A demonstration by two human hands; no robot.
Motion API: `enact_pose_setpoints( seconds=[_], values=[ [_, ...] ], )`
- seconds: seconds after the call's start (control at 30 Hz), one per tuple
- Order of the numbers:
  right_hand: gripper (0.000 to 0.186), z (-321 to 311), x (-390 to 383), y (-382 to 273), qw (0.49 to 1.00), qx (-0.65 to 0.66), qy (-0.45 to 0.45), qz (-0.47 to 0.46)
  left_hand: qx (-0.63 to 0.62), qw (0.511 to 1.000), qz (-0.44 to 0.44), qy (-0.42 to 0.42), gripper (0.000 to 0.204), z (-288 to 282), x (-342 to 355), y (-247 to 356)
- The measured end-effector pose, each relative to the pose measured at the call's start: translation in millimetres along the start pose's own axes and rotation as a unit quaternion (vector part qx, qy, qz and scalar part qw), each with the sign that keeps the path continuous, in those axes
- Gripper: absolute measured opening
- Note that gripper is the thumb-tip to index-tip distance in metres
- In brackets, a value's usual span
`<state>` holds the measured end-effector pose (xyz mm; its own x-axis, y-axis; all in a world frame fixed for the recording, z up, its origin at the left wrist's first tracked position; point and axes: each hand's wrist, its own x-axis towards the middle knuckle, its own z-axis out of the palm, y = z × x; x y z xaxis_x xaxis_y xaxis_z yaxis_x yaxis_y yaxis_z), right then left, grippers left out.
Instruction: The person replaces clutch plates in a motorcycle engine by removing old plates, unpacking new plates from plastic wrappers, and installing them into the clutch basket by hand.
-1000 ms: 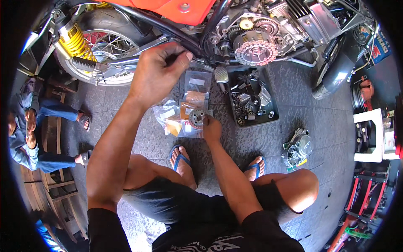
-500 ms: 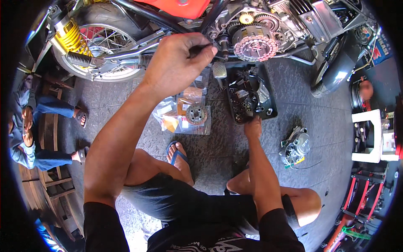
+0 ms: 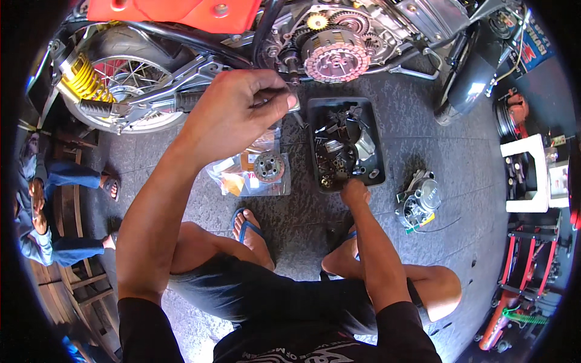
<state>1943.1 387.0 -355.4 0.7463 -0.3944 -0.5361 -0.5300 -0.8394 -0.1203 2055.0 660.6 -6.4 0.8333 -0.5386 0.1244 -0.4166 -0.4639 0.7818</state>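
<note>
My left hand (image 3: 245,109) is raised in front of the motorcycle, thumb and fingers curled together; whatever sits between them, if anything, I cannot make out. Behind and to the right of it is the opened engine, with a clutch basket (image 3: 336,55) of reddish plates and a small gold gear (image 3: 317,22) above. At the near edge of a black tray (image 3: 378,139) of loose metal parts, my right hand (image 3: 355,194) has its fingers folded in. Its fingertips are mostly hidden, and so is anything in them.
A round clutch part (image 3: 269,167) lies on plastic packets left of the tray. A silver engine cover (image 3: 423,199) rests on the floor to the right. Another person in jeans (image 3: 75,172) sits at far left. A red-sided rack (image 3: 529,260) stands at far right.
The view has shifted, so the bike and the floor items sit further left. My right hand has drawn back from inside the tray to its near rim. My left hand stays curled.
</note>
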Motion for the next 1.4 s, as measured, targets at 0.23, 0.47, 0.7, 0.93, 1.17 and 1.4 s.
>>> enact_pose_setpoints(
  seconds=[0.23, 0.47, 0.7, 0.93, 1.17, 1.4],
  values=[
    [0.032, -10.9, -12.1, 18.0, 0.996, -0.016, -0.082, 0.016, 0.163, 0.961, 0.126, -0.186, 0.029, 8.1, -42.6, 52.2],
    [0.035, 26.6, 23.9, 29.0, 0.961, 0.181, 0.058, 0.201, -0.014, 0.857, 0.378, -0.349, 0.021, 50.0, -114.0, 123.7],
    [0.025, 39.8, 31.1, 54.8, 0.877, 0.357, 0.263, 0.188, -0.004, 0.861, 0.457, -0.222, 0.018, 63.7, -114.7, 120.7],
    [0.030, 54.1, 38.1, 71.2, 0.860, 0.404, 0.272, 0.152, -0.017, 0.886, 0.441, -0.138, 0.019, 78.5, -119.6, 113.2],
    [0.031, 52.6, 25.3, 46.3, 0.856, 0.416, 0.274, 0.140, -0.007, 0.887, 0.434, -0.158, 0.019, 75.8, -119.0, 115.4],
    [0.033, 39.4, -0.6, 8.5, 0.939, 0.279, 0.202, -0.006, -0.015, 0.893, 0.428, -0.141, 0.019, 80.5, -119.8, 112.0]
  ],
)
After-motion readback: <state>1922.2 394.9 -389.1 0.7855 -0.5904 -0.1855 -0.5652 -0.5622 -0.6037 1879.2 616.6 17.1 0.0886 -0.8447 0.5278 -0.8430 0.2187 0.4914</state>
